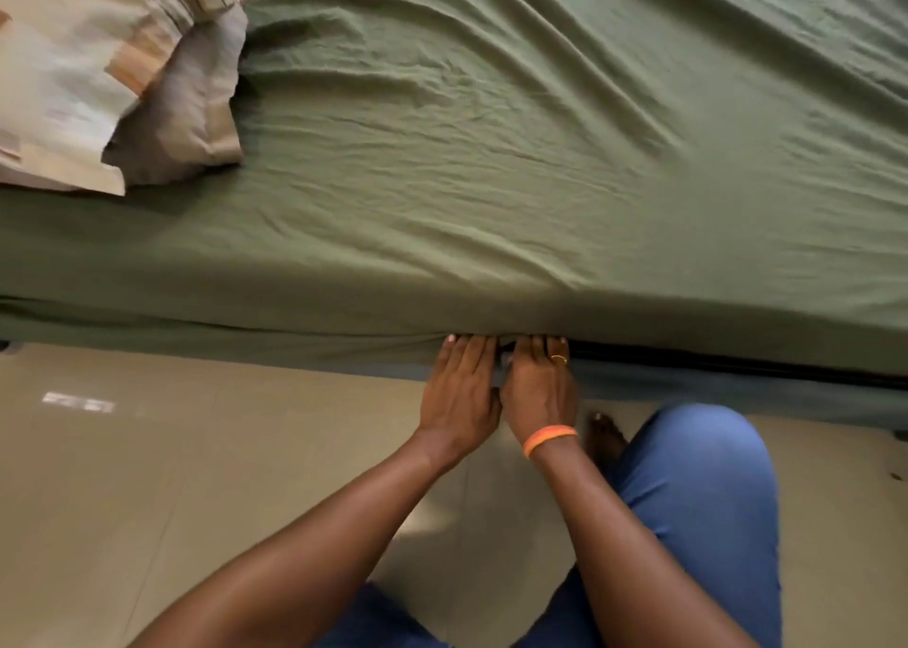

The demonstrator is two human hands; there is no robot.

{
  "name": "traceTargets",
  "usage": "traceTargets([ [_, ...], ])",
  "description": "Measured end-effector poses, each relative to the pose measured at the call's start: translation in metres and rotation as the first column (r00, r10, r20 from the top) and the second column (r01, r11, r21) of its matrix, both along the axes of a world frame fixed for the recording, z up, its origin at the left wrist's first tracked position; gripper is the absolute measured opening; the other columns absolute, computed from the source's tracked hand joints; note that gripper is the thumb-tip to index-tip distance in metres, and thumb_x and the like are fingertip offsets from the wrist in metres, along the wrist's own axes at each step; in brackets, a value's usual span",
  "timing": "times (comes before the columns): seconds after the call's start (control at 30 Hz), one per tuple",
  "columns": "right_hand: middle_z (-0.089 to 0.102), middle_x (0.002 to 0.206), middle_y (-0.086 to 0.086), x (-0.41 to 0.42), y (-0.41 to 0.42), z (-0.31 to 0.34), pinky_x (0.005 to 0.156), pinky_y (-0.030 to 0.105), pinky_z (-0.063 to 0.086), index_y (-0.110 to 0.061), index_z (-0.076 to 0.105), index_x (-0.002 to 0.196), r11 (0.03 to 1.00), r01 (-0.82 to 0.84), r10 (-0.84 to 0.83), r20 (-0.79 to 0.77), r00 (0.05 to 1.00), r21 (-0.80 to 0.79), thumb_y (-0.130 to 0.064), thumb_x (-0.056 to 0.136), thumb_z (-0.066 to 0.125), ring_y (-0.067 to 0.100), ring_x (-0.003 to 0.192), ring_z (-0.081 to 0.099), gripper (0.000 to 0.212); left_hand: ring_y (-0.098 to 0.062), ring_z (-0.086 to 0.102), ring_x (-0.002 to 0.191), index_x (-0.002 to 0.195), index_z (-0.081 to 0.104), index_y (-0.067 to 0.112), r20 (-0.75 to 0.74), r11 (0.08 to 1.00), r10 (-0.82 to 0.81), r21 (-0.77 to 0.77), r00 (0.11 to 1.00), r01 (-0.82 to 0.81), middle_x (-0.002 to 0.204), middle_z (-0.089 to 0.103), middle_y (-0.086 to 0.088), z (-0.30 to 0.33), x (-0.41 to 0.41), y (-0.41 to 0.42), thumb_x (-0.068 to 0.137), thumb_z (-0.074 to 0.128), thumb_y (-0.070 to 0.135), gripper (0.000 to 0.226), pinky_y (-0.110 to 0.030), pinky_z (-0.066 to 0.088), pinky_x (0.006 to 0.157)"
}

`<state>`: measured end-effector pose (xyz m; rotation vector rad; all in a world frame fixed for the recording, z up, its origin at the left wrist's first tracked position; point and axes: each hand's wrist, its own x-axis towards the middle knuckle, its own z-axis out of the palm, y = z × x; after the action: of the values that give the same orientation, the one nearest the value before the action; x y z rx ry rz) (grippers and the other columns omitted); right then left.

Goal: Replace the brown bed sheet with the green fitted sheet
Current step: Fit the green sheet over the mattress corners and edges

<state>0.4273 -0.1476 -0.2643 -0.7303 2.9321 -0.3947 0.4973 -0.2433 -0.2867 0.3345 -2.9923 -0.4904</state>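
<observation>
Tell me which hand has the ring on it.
The right hand: a gold ring shows on one finger and an orange band circles its wrist. The left hand beside it is bare.

We find no text, label, brand, number or sign that can be read anywhere in this view.
</observation>
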Motion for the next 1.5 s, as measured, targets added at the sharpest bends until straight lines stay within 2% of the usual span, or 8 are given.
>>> traceTargets([
  [0.17, 0.053, 0.140, 0.017, -0.008, -0.009, -0.007, 0.120, 0.046, 0.018, -0.012, 0.052, 0.138, 0.988, -0.020, 0.003, 0.113, 0.994, 0.152, -0.031, 0.086, 0.058, 0.034, 0.135, 0.043, 0.056, -0.034, 0.041, 0.136, 0.145, 0.041, 0.005, 0.107, 0.997, -0.034, 0.067, 0.994, 0.027, 0.143, 0.049, -0.015, 0.001, -0.021, -0.017, 0.077, 0.061, 0.032, 0.077, -0.042, 0.025, 0.119],
  [0.3, 0.052, 0.142, 0.008, -0.025, -0.023, 0.003, 0.118, 0.044, 0.018, -0.025, 0.049, 0.137, 0.961, -0.035, -0.035, 0.247, 0.968, 0.275, -0.038, 0.086, 0.049, 0.029, 0.134, 0.042, 0.053, -0.035, 0.051, 0.122, 0.127, 0.055, 0.016, 0.260, 0.998, -0.043, 0.057, 0.965, 0.029, 0.129, 0.058, -0.011, 0.014, -0.050, -0.029, 0.075, 0.067, 0.041, 0.059, -0.040, 0.040, 0.101],
  [0.47, 0.053, 0.141, 0.012, -0.030, -0.033, -0.001, 0.118, 0.046, 0.017, -0.021, 0.049, 0.139, 0.938, -0.027, -0.083, 0.300, 0.950, 0.345, -0.034, 0.087, 0.050, 0.033, 0.136, 0.040, 0.053, -0.036, 0.045, 0.132, 0.134, 0.051, 0.020, 0.373, 0.996, -0.075, -0.025, 0.925, 0.091, 0.138, 0.053, -0.010, 0.010, -0.067, -0.038, 0.074, 0.071, 0.049, 0.070, -0.044, 0.039, 0.107],
  [0.7, 0.049, 0.146, 0.007, -0.027, -0.034, 0.004, 0.117, 0.050, 0.020, -0.026, 0.048, 0.140, 0.920, -0.053, -0.064, 0.284, 0.957, 0.388, -0.045, 0.078, 0.058, 0.032, 0.139, 0.036, 0.066, -0.039, 0.036, 0.138, 0.152, 0.031, 0.003, 0.157, 0.955, -0.288, 0.122, 0.945, 0.271, 0.153, 0.037, -0.020, 0.024, -0.005, -0.070, 0.080, 0.060, 0.002, 0.077, -0.042, 0.029, 0.115],
  [0.93, 0.012, 0.157, 0.031, 0.009, -0.050, 0.009, 0.121, 0.051, 0.002, -0.002, 0.010, 0.154, 0.886, -0.046, -0.095, 0.278, 0.956, 0.461, -0.039, 0.089, 0.053, 0.046, 0.147, 0.008, 0.086, -0.035, 0.016, 0.150, 0.155, 0.014, 0.000, 0.107, 0.997, -0.002, 0.074, 0.994, -0.006, 0.160, 0.020, -0.019, 0.003, 0.087, -0.112, 0.082, 0.063, 0.027, 0.092, -0.042, 0.013, 0.124],
  [1.13, -0.007, 0.165, 0.012, 0.083, -0.095, 0.025, 0.119, 0.039, -0.008, -0.009, -0.002, 0.157, 0.897, -0.372, 0.323, 0.222, 0.920, 0.238, -0.025, 0.097, 0.047, 0.027, 0.153, -0.005, 0.079, -0.033, 0.033, 0.143, 0.152, 0.027, 0.000, 0.089, 0.998, 0.055, 0.035, 0.995, -0.058, 0.153, 0.036, -0.018, 0.016, 0.081, -0.116, 0.083, 0.069, 0.028, 0.085, -0.041, 0.020, 0.122],
  [1.3, 0.015, 0.162, 0.009, 0.080, -0.112, 0.032, 0.121, 0.036, 0.014, -0.009, 0.017, 0.156, 0.954, -0.255, 0.224, 0.194, 0.955, 0.156, -0.009, 0.089, 0.057, 0.029, 0.149, 0.016, 0.079, -0.033, 0.038, 0.140, 0.149, 0.034, 0.001, 0.121, 0.996, 0.078, -0.059, 0.990, -0.072, 0.149, 0.042, -0.017, 0.014, 0.085, -0.117, 0.075, 0.073, 0.026, 0.087, -0.045, 0.030, 0.118],
  [1.5, 0.033, 0.148, 0.010, 0.084, -0.123, 0.022, 0.097, 0.041, 0.047, -0.014, 0.023, 0.155, 0.967, -0.223, 0.197, 0.190, 0.962, 0.124, -0.023, 0.088, 0.059, 0.033, 0.133, 0.039, 0.076, -0.035, 0.041, 0.133, 0.150, 0.032, 0.005, 0.123, 0.987, 0.114, -0.126, 0.986, -0.098, 0.145, 0.041, -0.015, 0.017, 0.076, -0.123, 0.081, 0.066, 0.031, 0.082, -0.045, 0.033, 0.115],
])
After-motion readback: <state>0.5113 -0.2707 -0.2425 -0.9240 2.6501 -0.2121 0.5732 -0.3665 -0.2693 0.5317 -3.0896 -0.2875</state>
